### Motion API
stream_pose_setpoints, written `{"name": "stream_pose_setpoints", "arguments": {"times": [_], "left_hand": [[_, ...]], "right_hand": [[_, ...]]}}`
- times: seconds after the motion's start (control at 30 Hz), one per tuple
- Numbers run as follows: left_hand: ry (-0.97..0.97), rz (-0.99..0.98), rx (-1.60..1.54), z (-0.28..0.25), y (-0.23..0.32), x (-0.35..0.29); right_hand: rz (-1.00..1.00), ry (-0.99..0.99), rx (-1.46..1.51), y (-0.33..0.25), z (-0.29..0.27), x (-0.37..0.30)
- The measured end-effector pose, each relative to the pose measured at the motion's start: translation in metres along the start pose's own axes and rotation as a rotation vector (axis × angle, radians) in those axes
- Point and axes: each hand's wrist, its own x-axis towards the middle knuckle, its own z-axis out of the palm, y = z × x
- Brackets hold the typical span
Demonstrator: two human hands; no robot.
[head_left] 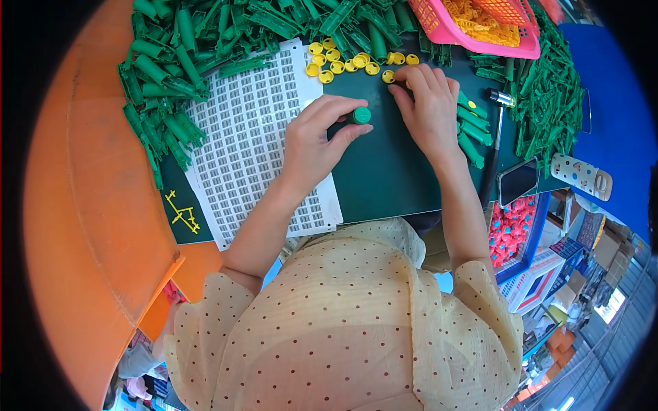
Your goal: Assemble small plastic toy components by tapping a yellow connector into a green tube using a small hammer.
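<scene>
My left hand (317, 140) grips a green plastic cylinder (361, 115) between thumb and fingers, its round end facing up. My right hand (430, 113) reaches to the loose yellow round caps (337, 67) at the far side of the table. Its thumb and fingertips close on one yellow cap (388, 77) at the edge of the group. Several green tubes (473, 127) lie just right of that hand, with a yellow piece on top. Under my left forearm are white sheets of small printed labels (240, 130).
Green plastic parts are heaped at far left (175, 75) and right (545, 103). A pink basket (439, 31) holds orange pieces. A hammer (499, 120), a phone (519, 182) and a patterned case (581, 175) lie right. Yellow sprue (181, 214) lies left; a bin of red parts (524, 253) stands below.
</scene>
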Motion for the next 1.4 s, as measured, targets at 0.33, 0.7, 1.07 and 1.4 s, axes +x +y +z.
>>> {"name": "stream_pose_setpoints", "arguments": {"times": [0.33,0.7,1.07,1.4], "left_hand": [[0.002,-0.008,0.048,0.001,0.003,-0.001],[-0.001,0.05,0.052,0.0,-0.002,-0.001],[0.003,0.081,0.054,-0.001,-0.004,-0.002],[-0.004,0.077,0.093,-0.003,-0.002,-0.001]], "right_hand": [[-0.082,-0.125,0.146,-0.011,-0.011,-0.005],[-0.134,-0.126,0.39,-0.04,-0.047,-0.011],[-0.02,-0.093,0.651,-0.044,-0.032,-0.015],[-0.002,-0.096,0.497,-0.047,-0.031,-0.011]]}}
